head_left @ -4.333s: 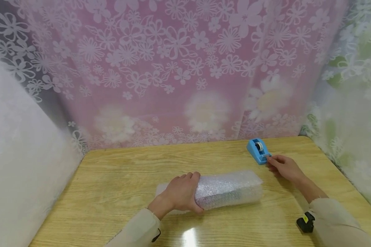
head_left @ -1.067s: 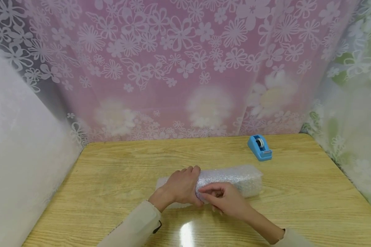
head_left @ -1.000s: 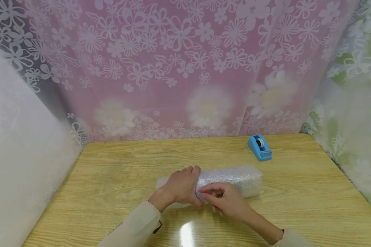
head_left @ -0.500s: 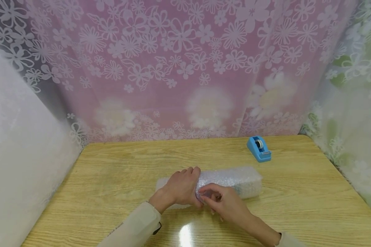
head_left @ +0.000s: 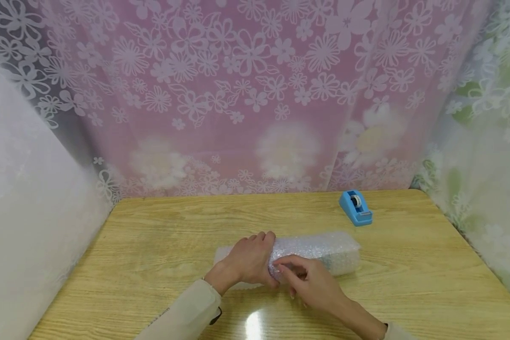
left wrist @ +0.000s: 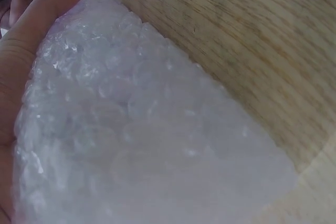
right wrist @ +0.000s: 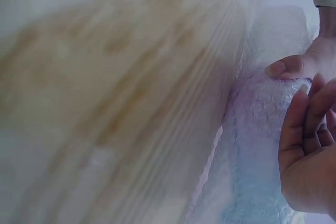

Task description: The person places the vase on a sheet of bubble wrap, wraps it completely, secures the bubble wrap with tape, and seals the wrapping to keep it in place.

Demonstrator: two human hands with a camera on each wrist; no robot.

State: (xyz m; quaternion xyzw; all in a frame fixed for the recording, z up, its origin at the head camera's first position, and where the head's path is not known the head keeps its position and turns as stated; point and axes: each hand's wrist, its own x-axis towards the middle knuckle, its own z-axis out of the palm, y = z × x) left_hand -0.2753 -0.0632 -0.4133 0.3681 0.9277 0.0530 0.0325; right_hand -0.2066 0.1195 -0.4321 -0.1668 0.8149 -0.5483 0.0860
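Observation:
A long bundle in bubble wrap (head_left: pixel 318 248) lies across the wooden table, a bluish-green patch showing through the wrap. My left hand (head_left: pixel 250 259) grips it left of its middle, fingers over the far side and thumb along the near side. In the left wrist view the bubble wrap (left wrist: pixel 136 108) fills most of the frame beside that hand's fingers. My right hand (head_left: pixel 314 281) is at the near side, close by the left thumb, its thumb and forefinger pinching a small clear piece of tape (right wrist: pixel 303 87) at the wrap. Its other fingers are curled in.
A blue tape dispenser (head_left: pixel 356 208) with a roll of tape stands at the back right of the wooden table (head_left: pixel 161 245). A pink flowered curtain (head_left: pixel 221 118) hangs behind the table, with pale sheets at both sides.
My right hand has come from the tape dispenser to the near side of the bubble-wrapped bundle and stayed there over the last second. The left hand has kept its grip.

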